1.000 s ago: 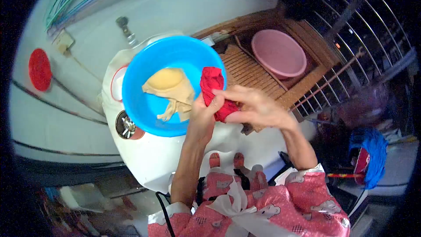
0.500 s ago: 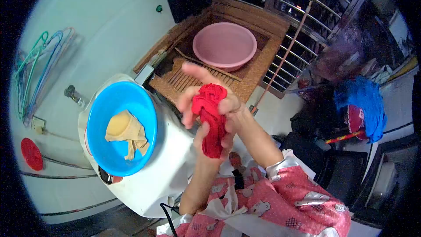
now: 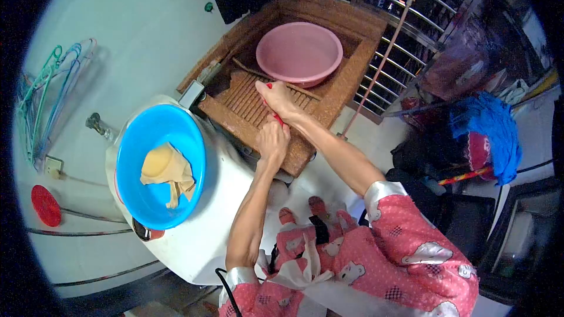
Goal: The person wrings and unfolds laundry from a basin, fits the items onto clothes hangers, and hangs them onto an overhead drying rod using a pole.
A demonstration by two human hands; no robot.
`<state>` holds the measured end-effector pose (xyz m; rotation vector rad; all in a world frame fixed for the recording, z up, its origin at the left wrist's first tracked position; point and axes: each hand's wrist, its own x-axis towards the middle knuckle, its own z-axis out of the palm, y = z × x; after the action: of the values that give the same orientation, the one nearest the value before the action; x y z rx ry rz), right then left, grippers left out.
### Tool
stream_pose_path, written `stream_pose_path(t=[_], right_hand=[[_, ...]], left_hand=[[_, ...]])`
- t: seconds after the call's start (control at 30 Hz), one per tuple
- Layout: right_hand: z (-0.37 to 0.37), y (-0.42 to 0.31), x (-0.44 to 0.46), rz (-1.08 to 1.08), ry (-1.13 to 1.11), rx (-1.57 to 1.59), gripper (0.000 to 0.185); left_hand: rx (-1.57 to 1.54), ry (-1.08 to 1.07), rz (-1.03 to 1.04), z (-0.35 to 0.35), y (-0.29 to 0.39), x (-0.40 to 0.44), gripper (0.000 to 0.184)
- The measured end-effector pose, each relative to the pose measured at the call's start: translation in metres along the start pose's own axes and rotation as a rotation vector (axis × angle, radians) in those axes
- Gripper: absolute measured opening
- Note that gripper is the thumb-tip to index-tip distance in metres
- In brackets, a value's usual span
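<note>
Both hands are closed on a red cloth [image 3: 278, 118], of which only small bits show between and beside the fingers. My left hand [image 3: 272, 140] grips its nearer end, over the front edge of the ridged brown sink [image 3: 235, 97]. Just beyond it, my right hand [image 3: 276, 98] is wrapped round the other end, above the washboard ridges. To the left, a blue basin [image 3: 124, 170] rests on a white machine top [image 3: 205, 229], with a beige padded garment [image 3: 167, 167] lying inside.
A pink basin [image 3: 299, 53] sits in the back of the sink. Hangers [image 3: 50, 94] hang on the left wall, near a tap [image 3: 100, 126]. A long pole [image 3: 382, 64] leans by the window bars. Blue cloth [image 3: 490, 135] hangs at the right.
The view has swung right since the first frame. Both hands have moved over the sink ridges and closed tightly on the red cloth, which showed bunched up before.
</note>
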<state>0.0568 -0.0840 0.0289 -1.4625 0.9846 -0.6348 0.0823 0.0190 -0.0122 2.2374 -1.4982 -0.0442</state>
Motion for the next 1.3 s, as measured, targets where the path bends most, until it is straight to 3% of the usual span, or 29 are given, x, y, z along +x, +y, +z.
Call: stream_pose_path(t=[0.03,0.13,0.17,0.27,0.43,0.53,0.67,0.7,0.77,0.83,0.93,1.0,1.03,1.13,1.17,1.2,1.27,1.3], right_hand=[[0.007,0.012,0.008,-0.077,0.158,-0.110,0.050],[0.015,0.051,0.019,-0.023,0.281,-0.046,0.051],[0.018,0.065,0.025,0.110,0.297,-0.066,0.049],[0.028,0.116,0.045,0.241,0.344,-0.027,0.048],[0.020,0.094,0.021,0.329,0.240,0.499,0.038],[0.010,0.080,0.011,0.325,0.099,0.627,0.032],[-0.018,0.048,-0.020,0.112,-0.333,0.737,0.037],[-0.030,0.039,-0.032,0.097,-0.396,0.792,0.045],[-0.057,0.020,-0.055,0.066,-0.528,0.897,0.066],[-0.067,0.006,-0.079,-0.273,-0.326,0.484,0.073],[-0.069,-0.016,-0.104,-0.876,-0.101,-0.245,0.079],[-0.072,-0.029,-0.110,-1.293,-0.047,-0.697,0.077],[-0.071,-0.039,-0.108,-1.364,-0.087,-0.636,0.062],[-0.082,-0.058,-0.096,-1.459,-0.340,-0.619,0.045],[-0.084,-0.066,-0.097,-1.546,-0.329,-0.669,0.033],[-0.088,-0.074,-0.098,-1.482,-0.454,-0.787,0.031],[-0.100,-0.085,-0.099,-1.334,-0.703,-1.017,0.030],[-0.099,-0.088,-0.101,-1.404,-0.652,-0.971,0.030]], left_hand=[[0.042,-0.023,0.040,0.005,-0.002,0.000,0.019],[0.184,0.084,0.302,0.036,-0.026,-0.004,0.019],[0.203,0.025,0.269,0.044,-0.030,-0.007,0.019],[0.274,-0.097,0.183,0.048,-0.028,-0.015,0.019],[0.272,-0.212,0.086,0.041,-0.024,-0.018,0.032],[0.085,0.210,0.150,0.026,-0.013,-0.024,0.045],[-0.328,0.055,-0.060,-0.005,-0.013,-0.030,0.041],[-0.767,0.090,-0.062,-0.001,-0.021,-0.033,0.032],[-1.475,-0.152,-0.350,-0.045,-0.009,-0.046,0.030],[-2.131,-0.377,-0.594,-0.076,0.005,-0.057,0.025],[-2.521,-0.541,-0.577,-0.091,0.015,-0.067,0.027],[-2.514,-0.666,-0.498,-0.102,0.029,-0.073,0.032],[-2.496,-0.703,-0.469,-0.104,0.036,-0.076,0.033],[-2.401,-0.836,-0.357,-0.109,0.041,-0.075,0.037],[-2.343,-0.887,-0.321,-0.112,0.037,-0.074,0.037],[-2.284,-0.933,-0.289,-0.116,0.032,-0.073,0.037],[-1.890,-0.884,-0.097,-0.120,0.023,-0.065,0.036],[-1.688,-0.863,-0.008,-0.121,0.021,-0.060,0.036]])
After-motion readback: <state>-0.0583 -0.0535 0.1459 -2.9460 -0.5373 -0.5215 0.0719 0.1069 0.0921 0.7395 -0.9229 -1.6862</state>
